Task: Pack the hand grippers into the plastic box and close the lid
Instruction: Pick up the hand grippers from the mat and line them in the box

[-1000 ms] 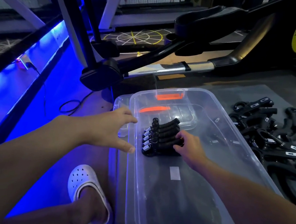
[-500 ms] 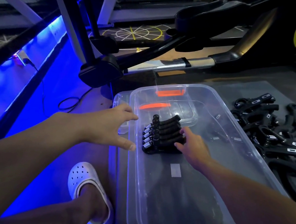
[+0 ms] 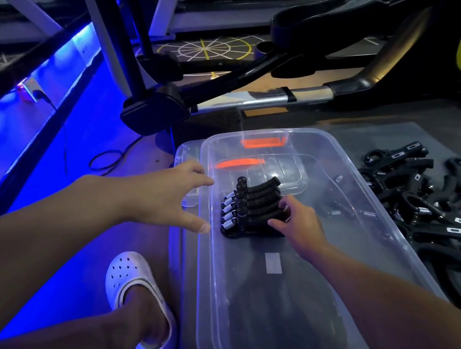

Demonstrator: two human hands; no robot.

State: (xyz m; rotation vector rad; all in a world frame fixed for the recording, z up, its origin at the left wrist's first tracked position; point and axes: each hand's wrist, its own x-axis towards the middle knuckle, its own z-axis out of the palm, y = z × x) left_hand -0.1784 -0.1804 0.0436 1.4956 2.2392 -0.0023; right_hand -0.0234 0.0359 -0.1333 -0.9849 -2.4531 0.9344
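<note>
A clear plastic box (image 3: pixel 402 263) with orange latches lies on the floor in front of me. Inside it, a neat stack of several black hand grippers (image 3: pixel 251 207) with steel springs rests near the far end. My right hand (image 3: pixel 297 227) is inside the box, its fingers closed on the stack's right side. At the box's left rim, my left hand (image 3: pixel 170 196) hovers with fingers spread, holding nothing. A pile of loose black hand grippers (image 3: pixel 430 212) lies on the grey mat to the right. The clear lid (image 3: pixel 189 153) lies under the box's far left corner.
A black exercise machine frame (image 3: pixel 156 109) with a silver rail stands just beyond the box. My foot in a white clog (image 3: pixel 137 292) rests on the floor left of the box. A black cable (image 3: pixel 106 158) loops on the blue-lit floor.
My right hand stays on the stack of grippers and has shifted slightly. My left hand keeps hovering by the box's left rim.
</note>
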